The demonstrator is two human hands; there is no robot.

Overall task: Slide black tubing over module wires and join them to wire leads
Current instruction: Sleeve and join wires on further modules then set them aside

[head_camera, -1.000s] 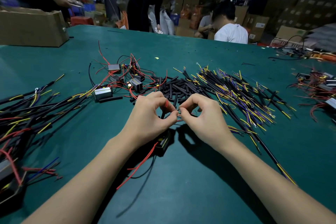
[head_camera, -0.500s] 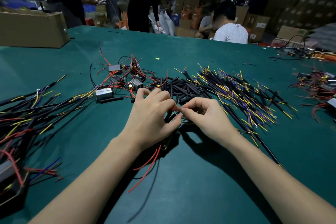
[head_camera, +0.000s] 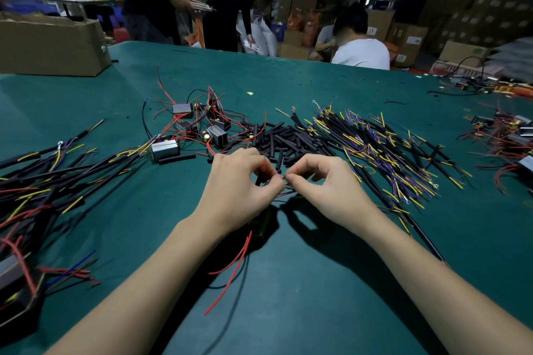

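Note:
My left hand (head_camera: 240, 190) and my right hand (head_camera: 326, 187) meet fingertip to fingertip over the green table. The left pinches a red module wire with a short piece of black tubing (head_camera: 258, 180) on it. The right pinches the thin end of a wire lead right beside it. The small black module (head_camera: 261, 229) lies under my left wrist, its red wires (head_camera: 230, 271) trailing toward me. A heap of cut black tubing (head_camera: 284, 141) lies just beyond my hands. Black leads with yellow and purple ends (head_camera: 383, 153) fan out to the right.
Loose modules with red wires (head_camera: 202, 127) sit beyond-left of my hands. Joined harnesses (head_camera: 43, 181) pile up at the left. More modules (head_camera: 510, 138) lie far right. A cardboard box (head_camera: 52, 46) stands at the back left. Several people work beyond the table's far edge.
My hands shifted slightly nearer me and the fingertips stay pinched together; the left fingers now curl more, showing the black tubing. A person at the back left moved further right.

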